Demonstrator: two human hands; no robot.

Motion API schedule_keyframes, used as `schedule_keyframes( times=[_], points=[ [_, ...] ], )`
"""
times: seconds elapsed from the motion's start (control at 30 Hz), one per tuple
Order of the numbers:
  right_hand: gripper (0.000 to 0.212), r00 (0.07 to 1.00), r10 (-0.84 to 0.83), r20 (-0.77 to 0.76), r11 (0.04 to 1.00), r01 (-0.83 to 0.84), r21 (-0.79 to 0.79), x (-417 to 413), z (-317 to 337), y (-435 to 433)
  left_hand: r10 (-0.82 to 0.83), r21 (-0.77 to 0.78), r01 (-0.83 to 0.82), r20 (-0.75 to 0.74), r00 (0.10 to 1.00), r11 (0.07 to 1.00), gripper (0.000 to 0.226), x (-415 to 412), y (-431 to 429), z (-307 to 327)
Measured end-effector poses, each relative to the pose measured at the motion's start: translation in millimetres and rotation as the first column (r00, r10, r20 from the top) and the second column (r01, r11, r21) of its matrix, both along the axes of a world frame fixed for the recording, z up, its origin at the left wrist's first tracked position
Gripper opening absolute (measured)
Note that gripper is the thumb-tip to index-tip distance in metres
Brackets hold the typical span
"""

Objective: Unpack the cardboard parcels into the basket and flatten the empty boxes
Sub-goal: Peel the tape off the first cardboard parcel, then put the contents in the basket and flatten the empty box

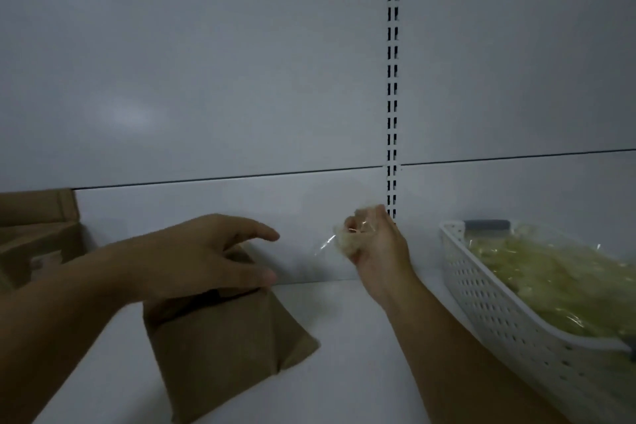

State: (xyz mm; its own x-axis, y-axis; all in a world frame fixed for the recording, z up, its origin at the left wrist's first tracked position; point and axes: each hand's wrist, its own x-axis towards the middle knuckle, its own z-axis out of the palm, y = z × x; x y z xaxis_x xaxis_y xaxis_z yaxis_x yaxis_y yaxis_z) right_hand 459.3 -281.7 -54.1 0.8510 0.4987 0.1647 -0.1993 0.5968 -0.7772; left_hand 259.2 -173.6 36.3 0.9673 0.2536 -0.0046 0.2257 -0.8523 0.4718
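A brown cardboard box (220, 344) stands on the white shelf (361, 354) at lower centre, its top flaps partly open. My left hand (206, 251) hovers over the box's top with fingers spread, holding nothing. My right hand (371, 241) is raised to the right of the box, closed on a small pale item in clear plastic wrap (344, 237). A white perforated basket (499, 306) sits at the right, filled with several yellowish plastic-wrapped packets (550, 272).
More cardboard boxes (38, 234) are stacked at the far left against the white back panel. A slotted upright rail (392, 79) runs down the panel between my right hand and the basket.
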Motion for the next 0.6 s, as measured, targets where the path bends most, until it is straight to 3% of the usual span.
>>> schedule_keyframes(
  times=[0.13,0.23,0.33,0.43,0.6],
  points=[
    [0.045,0.986,0.148,0.076,0.987,-0.153,0.056,-7.2,-0.7,0.4,-0.016,-0.015,0.022,0.289,0.957,1.000,0.075,37.4,-7.9,-6.5],
    [0.054,0.953,0.300,0.047,0.937,-0.304,0.171,-15.5,-0.4,-0.5,-0.139,0.194,0.084,0.292,0.946,0.977,0.083,58.1,-16.4,-4.6],
    [0.060,0.922,0.365,0.132,0.908,-0.384,0.169,-24.5,2.9,-5.2,-0.196,0.255,0.119,0.305,0.932,0.960,0.060,72.5,-18.7,0.9],
    [0.064,0.936,0.294,0.193,0.953,-0.303,0.017,-39.1,13.6,-14.5,-0.220,0.208,0.149,0.380,0.898,0.967,0.020,75.1,-12.5,12.0],
    [0.052,0.837,0.204,0.508,0.921,0.011,-0.388,-65.5,55.1,-65.4,-0.392,0.135,0.373,0.448,0.804,0.918,0.017,76.5,-8.7,44.5]
  ],
)
